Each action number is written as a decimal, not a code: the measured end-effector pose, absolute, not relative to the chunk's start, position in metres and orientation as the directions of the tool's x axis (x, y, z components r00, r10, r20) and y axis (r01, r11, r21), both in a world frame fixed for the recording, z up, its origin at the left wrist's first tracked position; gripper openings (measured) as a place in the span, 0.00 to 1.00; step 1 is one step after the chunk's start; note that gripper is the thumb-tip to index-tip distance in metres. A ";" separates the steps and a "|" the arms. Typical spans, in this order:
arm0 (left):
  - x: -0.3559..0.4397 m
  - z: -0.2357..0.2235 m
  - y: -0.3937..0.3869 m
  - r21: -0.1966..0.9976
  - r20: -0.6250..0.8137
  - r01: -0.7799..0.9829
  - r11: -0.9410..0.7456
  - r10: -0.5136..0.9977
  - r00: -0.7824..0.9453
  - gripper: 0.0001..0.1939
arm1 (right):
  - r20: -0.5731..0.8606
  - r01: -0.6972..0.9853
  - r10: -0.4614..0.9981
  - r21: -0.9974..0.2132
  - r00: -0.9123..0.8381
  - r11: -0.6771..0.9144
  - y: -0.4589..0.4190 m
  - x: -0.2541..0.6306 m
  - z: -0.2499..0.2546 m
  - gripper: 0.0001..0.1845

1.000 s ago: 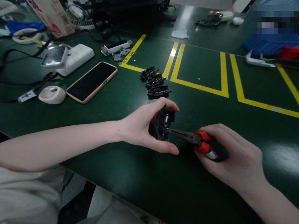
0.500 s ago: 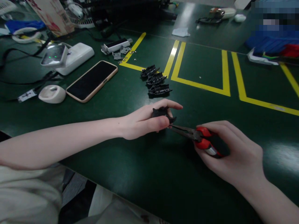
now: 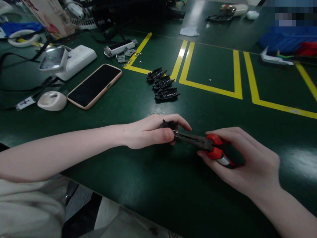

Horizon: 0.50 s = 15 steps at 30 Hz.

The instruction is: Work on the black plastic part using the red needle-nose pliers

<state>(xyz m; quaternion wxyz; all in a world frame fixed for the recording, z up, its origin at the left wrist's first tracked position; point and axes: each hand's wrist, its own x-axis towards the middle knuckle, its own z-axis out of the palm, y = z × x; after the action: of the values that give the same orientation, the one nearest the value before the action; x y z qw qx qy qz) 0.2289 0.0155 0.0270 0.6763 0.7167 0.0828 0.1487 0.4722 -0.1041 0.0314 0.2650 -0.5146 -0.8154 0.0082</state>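
Left thumb (image 3: 163, 135) has folded down since a second ago: at four o'clock the right hand (image 3: 252, 165) clenches pliers (image 3: 210, 144) at a black part (image 3: 168, 124), pinched centrally by the left hand (image 3: 143, 133), seemingly unfinished, with three similar parts (image 3: 162, 82) at twelve o'clock, done or not I can't tell.

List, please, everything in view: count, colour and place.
long-nose pliers: one, red-handled, right hand
held plastic part: one, black, left hand
loose plastic parts: three, black, beyond left hand
smartphone: one, black, beige-cased, left side
oval object: one, cream, beside smartphone
boxy device: one, white, beyond smartphone
flat plates: two, grey, beyond smartphone
small rings: several, silvery, near plates
tape strips: several, yellow, on table
table: one, green, beneath
other clutter: uncounted, mixed, far and left
left hand: one, bare, around held part
right hand: one, bare, around pliers
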 end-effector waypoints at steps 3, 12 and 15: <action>0.229 0.027 0.015 0.995 0.088 -0.070 -0.070 0.309 0.947 0.45 | 0.433 0.823 0.833 -0.288 -0.343 0.489 -0.104 0.473 0.030 0.15; 0.230 0.027 0.015 0.997 0.054 -0.033 -0.077 0.296 0.954 0.44 | 0.422 0.826 0.836 -0.281 -0.352 0.489 -0.103 0.472 0.031 0.15; 0.229 0.029 0.016 0.995 0.056 -0.027 -0.101 0.289 0.956 0.44 | 0.422 0.825 0.832 -0.272 -0.361 0.496 -0.102 0.473 0.031 0.15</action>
<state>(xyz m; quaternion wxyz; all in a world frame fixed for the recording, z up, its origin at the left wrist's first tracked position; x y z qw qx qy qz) 0.2294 0.0163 0.0291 0.6646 0.7323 0.0892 0.1189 0.4726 -0.1018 0.0305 0.2598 -0.5022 -0.8248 0.0069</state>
